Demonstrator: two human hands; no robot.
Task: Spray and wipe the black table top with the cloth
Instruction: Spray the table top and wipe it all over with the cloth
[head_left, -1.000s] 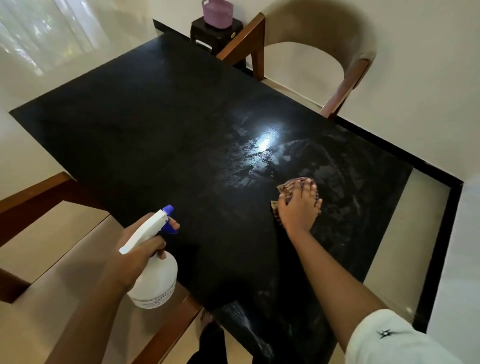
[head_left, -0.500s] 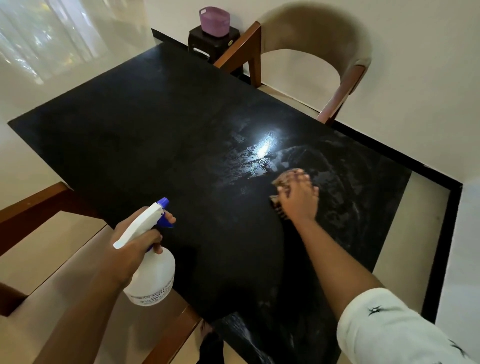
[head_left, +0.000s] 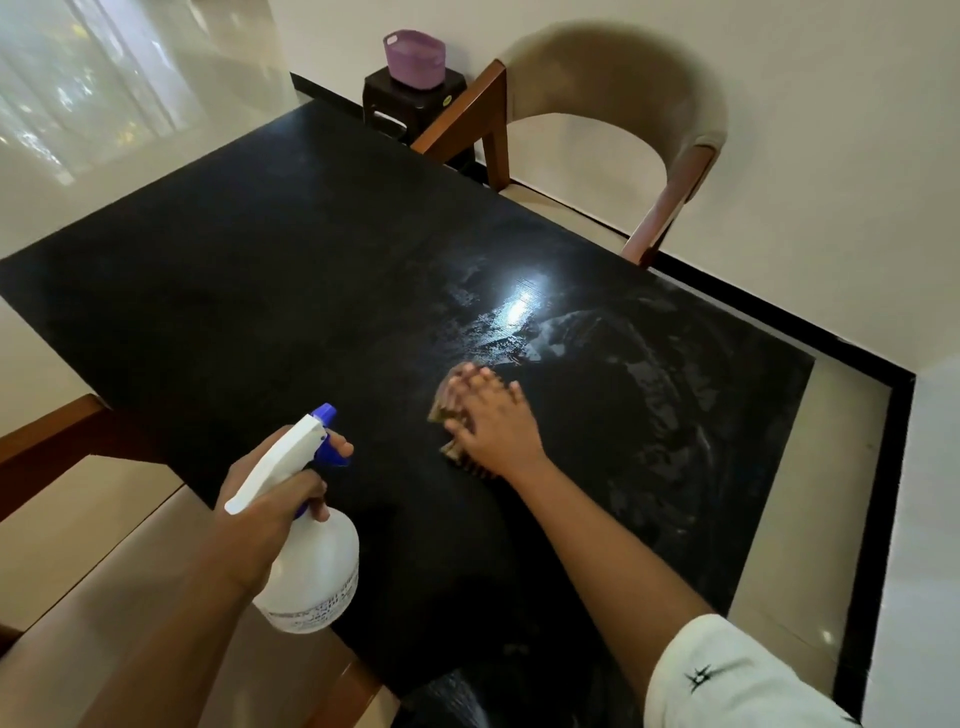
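- Right hand (head_left: 493, 422): fingers (head_left: 480, 385) straight and slightly spread, pressing the cloth (head_left: 448, 402) flat on the worktop (head_left: 260, 291), near its middle.
- Left hand (head_left: 270, 499): fingers curled round the bottle (head_left: 314, 571), held over the worktop's near edge.
- Since half a second ago, right hand and cloth have slid left, away from the wet smears; the bottle stays gripped.

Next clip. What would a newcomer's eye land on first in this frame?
First comes the bright glare on the wet, streaked part of the black table top. Just below it, the right hand presses a brown cloth flat on the table. Nearer the camera, the left hand grips a white spray bottle with a blue nozzle by the table's near edge.
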